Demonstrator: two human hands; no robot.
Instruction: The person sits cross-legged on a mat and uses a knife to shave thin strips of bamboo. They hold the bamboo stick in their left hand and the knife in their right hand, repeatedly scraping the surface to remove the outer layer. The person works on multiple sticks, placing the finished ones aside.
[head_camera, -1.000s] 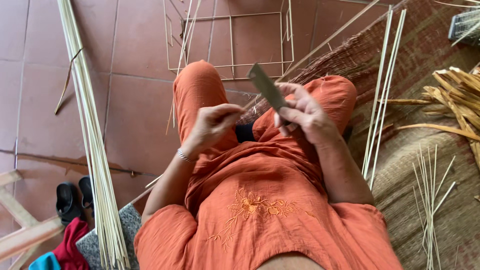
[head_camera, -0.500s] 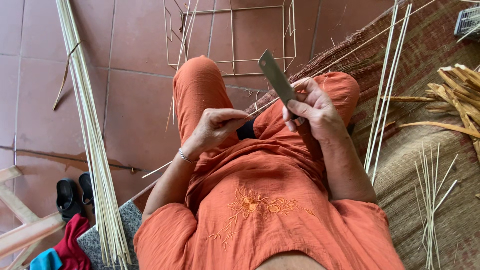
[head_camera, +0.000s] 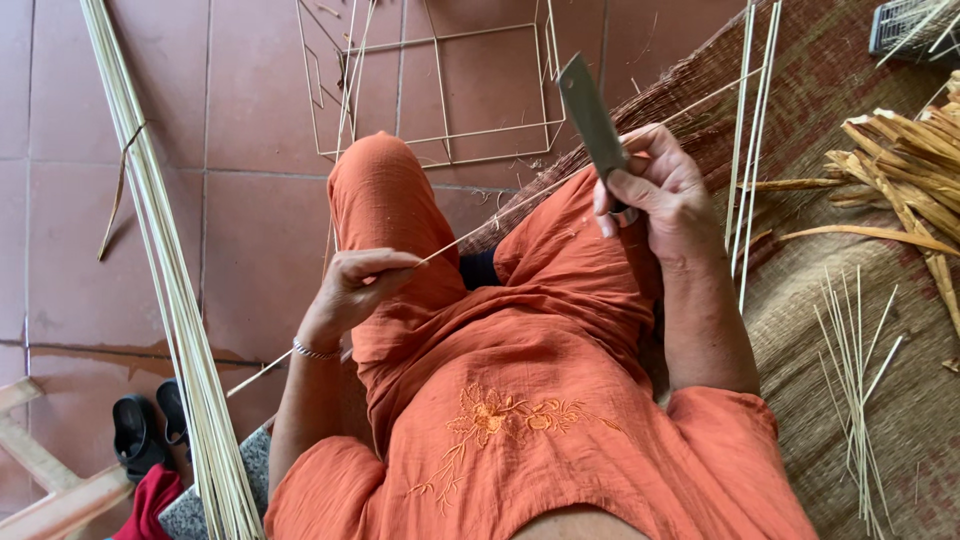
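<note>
Bamboo strip pinched in left hand fingers; right hand fingers clamped on knife.

We see a thin pale bamboo strip slanting across the orange-clad lap, pinched near its middle, and a flat grey metal knife blade held tilted upright above the right knee.

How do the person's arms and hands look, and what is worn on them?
Both arms are bare below short orange sleeves of a loose top. The left hand has a thin silver-coloured bracelet at the wrist. The right hand shows no ring, watch or glove, and its forearm is bare too. The top bears stitched orange flower embroidery on its front.
</note>
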